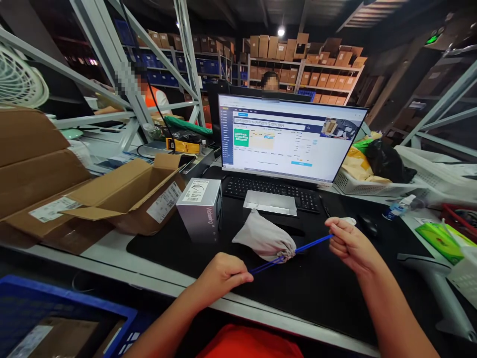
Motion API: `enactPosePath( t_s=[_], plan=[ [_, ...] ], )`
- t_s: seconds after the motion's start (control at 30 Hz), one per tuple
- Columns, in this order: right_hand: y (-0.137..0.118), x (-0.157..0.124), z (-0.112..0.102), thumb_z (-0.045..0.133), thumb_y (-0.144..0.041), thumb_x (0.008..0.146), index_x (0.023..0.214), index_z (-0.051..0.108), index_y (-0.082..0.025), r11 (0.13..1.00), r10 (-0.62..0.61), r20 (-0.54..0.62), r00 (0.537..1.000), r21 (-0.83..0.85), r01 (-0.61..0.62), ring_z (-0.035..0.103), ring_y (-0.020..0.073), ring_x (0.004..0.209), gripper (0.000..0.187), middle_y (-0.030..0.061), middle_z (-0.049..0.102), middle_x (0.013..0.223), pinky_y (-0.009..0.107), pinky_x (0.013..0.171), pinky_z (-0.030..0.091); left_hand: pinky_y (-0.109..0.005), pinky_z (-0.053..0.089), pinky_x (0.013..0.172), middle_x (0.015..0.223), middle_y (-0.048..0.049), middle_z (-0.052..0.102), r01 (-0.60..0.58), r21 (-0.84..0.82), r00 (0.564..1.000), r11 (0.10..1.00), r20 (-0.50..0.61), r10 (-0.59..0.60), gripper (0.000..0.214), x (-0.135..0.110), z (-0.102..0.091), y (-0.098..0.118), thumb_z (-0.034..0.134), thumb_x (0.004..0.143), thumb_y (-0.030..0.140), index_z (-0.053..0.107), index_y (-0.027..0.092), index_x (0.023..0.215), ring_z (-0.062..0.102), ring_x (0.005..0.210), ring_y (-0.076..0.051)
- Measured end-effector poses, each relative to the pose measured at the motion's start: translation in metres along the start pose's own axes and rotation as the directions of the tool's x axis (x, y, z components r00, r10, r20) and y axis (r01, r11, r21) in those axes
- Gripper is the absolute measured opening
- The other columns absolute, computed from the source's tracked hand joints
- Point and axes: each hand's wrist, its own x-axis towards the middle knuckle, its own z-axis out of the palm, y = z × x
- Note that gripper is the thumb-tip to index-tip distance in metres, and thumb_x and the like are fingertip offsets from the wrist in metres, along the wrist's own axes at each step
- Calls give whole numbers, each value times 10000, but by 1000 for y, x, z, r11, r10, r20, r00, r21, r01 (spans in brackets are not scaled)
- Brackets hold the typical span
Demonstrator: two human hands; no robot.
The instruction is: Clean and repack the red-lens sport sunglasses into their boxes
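Note:
A grey drawstring pouch (261,234) lies on the black desk mat, its neck gathered tight and its contents hidden. My left hand (225,272) is closed on one end of the blue drawstring (313,243), at the near left of the pouch. Off to the right, my right hand (348,243) pinches the other end, and the cord runs taut between the two. Behind the pouch rests an open, shallow white tray (270,203). A silver-grey printed box (200,211) stands upright to the left of the pouch.
Left are open cardboard boxes (126,199); below them sits a blue crate (122,313). A monitor (286,144) and keyboard (246,188) stand behind. At right are a mouse (368,225), spray bottle (398,207), scanner (441,293) and white basket (372,186). Two people are beyond.

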Motion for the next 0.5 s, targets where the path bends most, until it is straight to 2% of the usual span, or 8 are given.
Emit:
enactPosePath(
  t_s=[0.1, 0.17, 0.23, 0.3, 0.37, 0.43, 0.5],
  plan=[
    [10, -7, -20, 863, -373, 713, 896, 670, -211, 997, 52, -52, 997, 57, -49, 67, 17, 434, 311, -147, 177, 516, 137, 367, 123, -244, 360, 566, 596, -3, 593, -192, 176, 981, 965, 3, 195, 517, 8, 7, -1, 417, 1029, 475, 655, 174, 682, 536, 564, -115],
    [15, -15, -32, 878, -368, 698, 889, 671, -205, 995, 61, -92, 994, 86, -54, 60, 16, 441, 326, -148, 155, 525, 125, 358, 138, -255, 351, 556, 608, 5, 572, -235, 332, 965, 914, -29, 259, 480, 14, 9, -1, 408, 1040, 433, 625, 173, 701, 523, 565, -121],
    [17, -26, -41, 879, -358, 700, 888, 675, -193, 991, 54, -137, 989, 129, -36, 84, 14, 442, 323, -144, 151, 534, 115, 362, 177, -261, 388, 590, 677, -3, 594, -171, 449, 967, 877, -94, 237, 392, 19, 8, 0, 413, 1041, 371, 621, 180, 769, 549, 621, -142],
    [19, -38, -48, 871, -337, 708, 898, 679, -182, 983, 39, -180, 983, 185, -5, 127, 8, 436, 311, -136, 190, 539, 108, 374, 230, -278, 458, 694, 842, -40, 636, -91, 484, 963, 870, -180, 201, 298, 21, 8, 0, 438, 1026, 313, 626, 187, 832, 597, 764, -174],
    [20, -49, -54, 870, -297, 703, 908, 681, -174, 970, 38, -228, 973, 242, 18, 182, -2, 424, 305, -127, 261, 543, 106, 386, 278, -345, 495, 870, 1101, -95, 622, -41, 460, 944, 887, -273, 185, 232, 21, 8, -2, 476, 1002, 282, 635, 193, 859, 603, 1001, -224],
    [21, -55, -58, 880, -258, 672, 894, 678, -167, 955, 53, -284, 957, 295, 34, 253, -8, 416, 314, -117, 327, 550, 106, 399, 324, -435, 451, 1030, 1358, -130, 514, -14, 404, 924, 915, -345, 166, 213, 23, 8, -3, 506, 987, 276, 632, 188, 839, 514, 1242, -282],
    [20, -56, -61, 899, -230, 620, 872, 673, -163, 940, 67, -337, 939, 337, 54, 334, -5, 430, 346, -108, 384, 564, 108, 423, 376, -437, 438, 1073, 1456, -130, 456, -33, 307, 931, 951, -337, 141, 213, 25, 7, -4, 511, 989, 263, 619, 182, 824, 478, 1320, -282]
  ],
)
